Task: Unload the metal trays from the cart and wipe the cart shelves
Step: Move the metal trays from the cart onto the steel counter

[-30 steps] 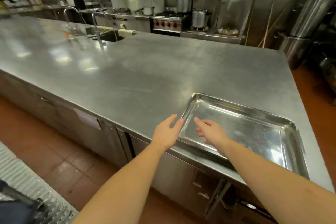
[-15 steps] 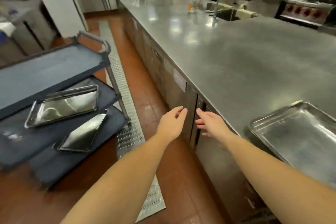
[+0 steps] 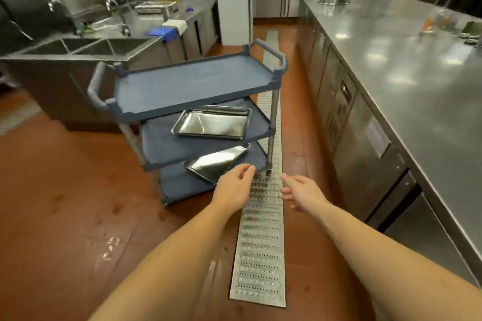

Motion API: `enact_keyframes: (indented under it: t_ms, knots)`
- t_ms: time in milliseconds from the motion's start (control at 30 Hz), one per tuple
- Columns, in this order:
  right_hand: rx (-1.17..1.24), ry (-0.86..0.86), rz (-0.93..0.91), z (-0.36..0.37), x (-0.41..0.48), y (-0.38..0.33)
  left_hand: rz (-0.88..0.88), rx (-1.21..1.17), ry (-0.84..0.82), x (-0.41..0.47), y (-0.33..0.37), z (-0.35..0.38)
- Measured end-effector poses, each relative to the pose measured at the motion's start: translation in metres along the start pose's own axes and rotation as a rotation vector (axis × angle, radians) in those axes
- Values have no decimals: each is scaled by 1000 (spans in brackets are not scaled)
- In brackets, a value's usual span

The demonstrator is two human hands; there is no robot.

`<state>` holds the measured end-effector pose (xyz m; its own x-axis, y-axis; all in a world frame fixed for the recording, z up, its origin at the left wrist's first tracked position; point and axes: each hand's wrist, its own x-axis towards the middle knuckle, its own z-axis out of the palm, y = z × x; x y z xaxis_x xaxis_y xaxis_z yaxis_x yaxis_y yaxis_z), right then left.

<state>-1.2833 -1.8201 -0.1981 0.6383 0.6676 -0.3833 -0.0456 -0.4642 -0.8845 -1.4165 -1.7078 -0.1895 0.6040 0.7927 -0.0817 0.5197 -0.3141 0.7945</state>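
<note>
Centre of frame: cart (image 3: 193, 81); middle-shelf tray (image 3: 212, 124) lies flat, bottom-shelf tray (image 3: 217, 163) askew at the shelf edge. Hands — left hand (image 3: 234, 187), right hand (image 3: 300, 191) — relaxed, holding nothing, short of the cart. Likely hazards: askew tray slipping off when pulled; wet floor patch (image 3: 109, 247) underfoot.

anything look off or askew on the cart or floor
The bottom-shelf tray lies skewed, turned diagonal to the edges of the cart, while the middle-shelf tray sits nearly square. A wet patch shines on the floor left of the drain grate.
</note>
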Motion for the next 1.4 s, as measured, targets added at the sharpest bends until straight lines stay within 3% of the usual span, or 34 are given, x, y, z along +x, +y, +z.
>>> enact_keyframes:
  t_ms: [200, 500, 833, 1400]
  knots:
    - [-73, -165, -81, 93, 27, -52, -100, -65, 108, 27, -52, -69]
    - [-104, -168, -92, 153, 77, -94, -147, -117, 112, 92, -99, -110]
    - [14, -80, -60, 127, 133, -114, -147, -239, 85, 150, -78, -86]
    - [21, -227, -18, 36, 281, -130, -223, -179, 141, 266, -5, -10]
